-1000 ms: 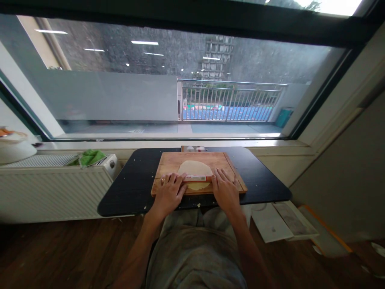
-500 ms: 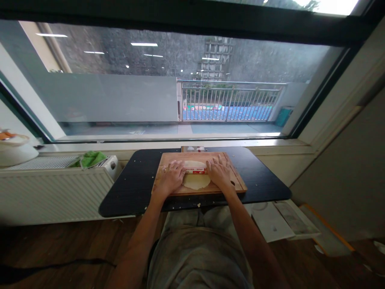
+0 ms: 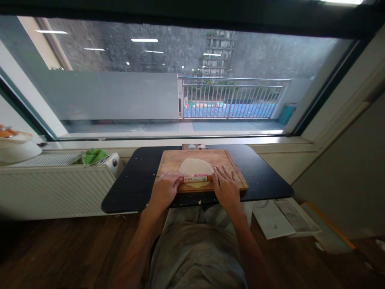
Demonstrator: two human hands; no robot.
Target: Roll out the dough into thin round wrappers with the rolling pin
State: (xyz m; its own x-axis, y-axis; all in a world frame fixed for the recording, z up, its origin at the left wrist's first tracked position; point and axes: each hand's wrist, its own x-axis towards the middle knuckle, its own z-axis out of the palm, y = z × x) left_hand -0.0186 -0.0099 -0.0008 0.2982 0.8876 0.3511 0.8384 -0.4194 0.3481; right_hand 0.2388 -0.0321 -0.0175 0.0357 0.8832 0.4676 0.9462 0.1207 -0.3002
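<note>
A rolling pin (image 3: 197,178) with a red and white label lies across a flat round of dough (image 3: 195,165), near its lower edge. The dough rests on a wooden cutting board (image 3: 168,160). At the pin's left end is my left hand (image 3: 165,188), its fingers together and bent over that end. My right hand (image 3: 225,185) lies on the right end, fingers stretched out and spread over the pin and board. Both palms hide the pin's ends.
The board stands on a black table (image 3: 261,176) with small crumbs. Behind it is a window sill (image 3: 150,142). A radiator (image 3: 60,188) with a green cloth (image 3: 94,156) stands left; white boxes (image 3: 272,218) are low on the right.
Both hands and the rolling pin have moved down the board toward my body. More of the dough now shows beyond the pin, and less on the near side.
</note>
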